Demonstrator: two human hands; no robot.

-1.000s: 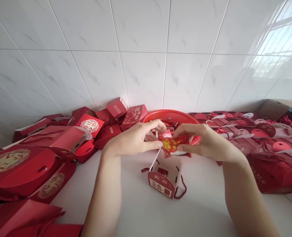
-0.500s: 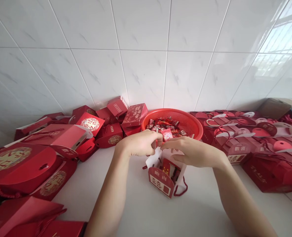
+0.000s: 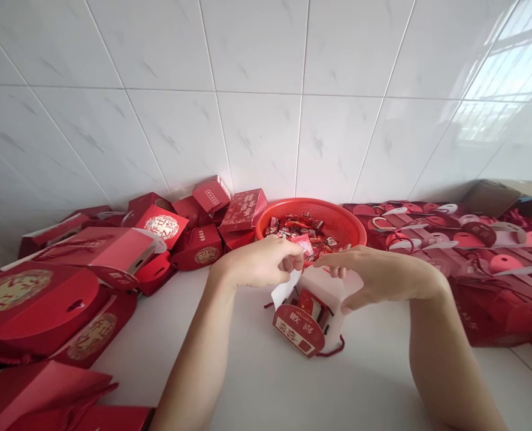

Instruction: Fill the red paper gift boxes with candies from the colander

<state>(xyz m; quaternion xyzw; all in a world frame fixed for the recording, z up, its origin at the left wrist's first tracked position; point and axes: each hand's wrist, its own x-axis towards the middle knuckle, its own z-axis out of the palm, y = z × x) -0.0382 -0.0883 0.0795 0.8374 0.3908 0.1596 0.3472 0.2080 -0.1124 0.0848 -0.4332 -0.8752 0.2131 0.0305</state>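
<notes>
One left hand (image 3: 261,261) and one right hand (image 3: 378,272) hung over a small open box (image 3: 295,329) on a white table (image 3: 248,377), the forearms cut off by the bottom edge; the left fingers curled down and close together above the box's far corner, the thumb out of sight, and whether they pinched anything could not be told; the right thumb and fingers were spread apart, with the white inside of the box visible through the gap, though whether the thumb touched the side wall was unclear.

Inside the box lay a red packet (image 3: 305,301), partly hidden by the printed front panel, its lettering too small to read; a dark red cord (image 3: 336,348) looped out at the right side, its far end lost from sight.

Just behind, a red mesh basket (image 3: 347,226) held small wrapped sweets (image 3: 297,226), the nearest ones and part of the front rim covered by the hands; red boxes (image 3: 99,254) lay heaped at left, several cropped by the frame; rows of lidded boxes (image 3: 468,263) crowded the right, overlapping too closely to count; a brown carton (image 3: 493,197) behind them ran past the right edge, its contents hard to make out.
</notes>
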